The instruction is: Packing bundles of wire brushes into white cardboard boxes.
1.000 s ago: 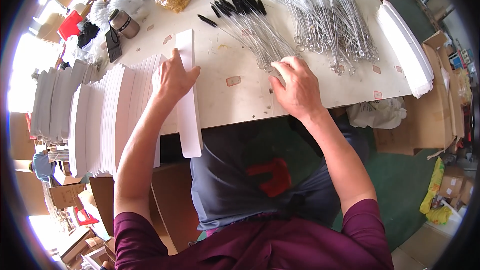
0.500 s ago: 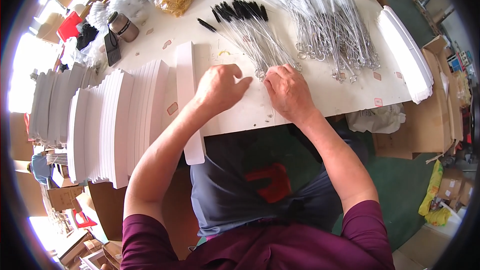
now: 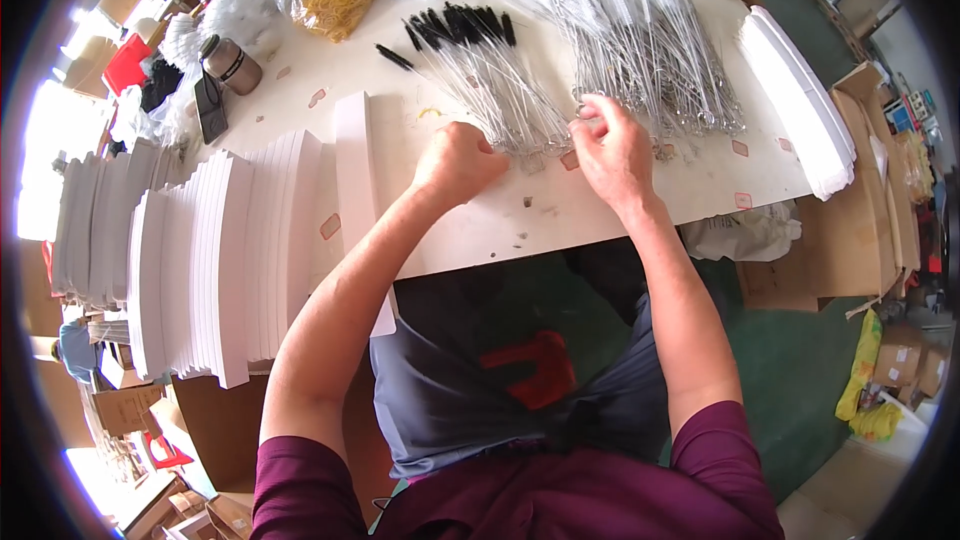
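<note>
A pale worktable (image 3: 600, 210) fills the upper half of the view, its near edge running just above the person's lap, with green floor and cardboard boxes (image 3: 850, 240) to the right. Near the middle of the table lies a fan of black-tipped wire brushes (image 3: 480, 70), their wire handles pointing toward the near edge, and both hands meet at those handle ends. The left hand (image 3: 458, 162) is curled into a loose fist resting on the table just beside the handles; whether it grips one cannot be told. The right hand (image 3: 612, 145) has its fingers drawn together, pinching at wire ends where the black-tipped fan meets a larger heap of clear-bristled wire brushes (image 3: 640, 40) to its right. The strip of bare table between the hands and the near edge is the main open room. To the left, a long white box (image 3: 355, 180) lies lengthwise, hanging over the near edge, and beyond it rows of stacked white boxes (image 3: 220, 260) crowd the left side. A stack of white flat sheets (image 3: 800, 100) lines the right edge. At the far side sit a bag of rubber bands (image 3: 335, 0) and a small jar (image 3: 230, 62).
</note>
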Demonstrator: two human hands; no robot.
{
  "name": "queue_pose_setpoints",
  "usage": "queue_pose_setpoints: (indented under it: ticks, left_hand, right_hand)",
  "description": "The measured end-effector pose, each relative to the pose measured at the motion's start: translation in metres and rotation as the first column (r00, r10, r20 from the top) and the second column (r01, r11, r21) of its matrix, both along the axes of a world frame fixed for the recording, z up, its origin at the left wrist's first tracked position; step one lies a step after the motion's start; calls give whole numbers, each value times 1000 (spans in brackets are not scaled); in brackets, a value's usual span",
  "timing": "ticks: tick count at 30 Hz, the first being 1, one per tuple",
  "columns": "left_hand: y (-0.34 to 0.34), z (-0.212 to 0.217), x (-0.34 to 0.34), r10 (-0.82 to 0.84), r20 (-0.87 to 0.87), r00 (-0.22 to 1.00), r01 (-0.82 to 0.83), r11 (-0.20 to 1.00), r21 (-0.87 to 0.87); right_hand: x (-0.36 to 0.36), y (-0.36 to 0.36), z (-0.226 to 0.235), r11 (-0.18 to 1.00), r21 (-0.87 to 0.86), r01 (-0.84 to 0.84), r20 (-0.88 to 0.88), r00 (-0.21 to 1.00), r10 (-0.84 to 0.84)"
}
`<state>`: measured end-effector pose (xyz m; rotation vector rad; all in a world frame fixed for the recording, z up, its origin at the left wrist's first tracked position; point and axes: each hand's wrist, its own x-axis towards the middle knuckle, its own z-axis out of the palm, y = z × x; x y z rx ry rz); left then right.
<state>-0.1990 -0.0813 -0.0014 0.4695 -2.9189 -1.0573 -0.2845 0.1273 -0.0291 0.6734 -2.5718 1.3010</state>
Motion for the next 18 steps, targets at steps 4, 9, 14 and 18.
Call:
queue_pose_setpoints:
  ticks: [4, 9, 14, 18]
  left_hand:
    - [-4, 6, 3, 13, 134, 991, -45, 970, 238]
    - [-6, 9, 9, 18, 131, 991, -60, 944, 325]
    - [-12, 9, 16, 12, 129, 992, -76, 859, 506]
    - [-9, 13, 18, 14, 135, 991, -80, 865, 496]
  right_hand:
    - [6, -3, -6, 981, 178, -73, -93, 992, 90]
    - [0, -8, -4, 981, 184, -57, -9, 998, 60]
    - [-4, -5, -6, 986, 160, -53, -32, 998, 59]
    - [-4, -7, 0, 990, 123, -68, 137, 989, 51]
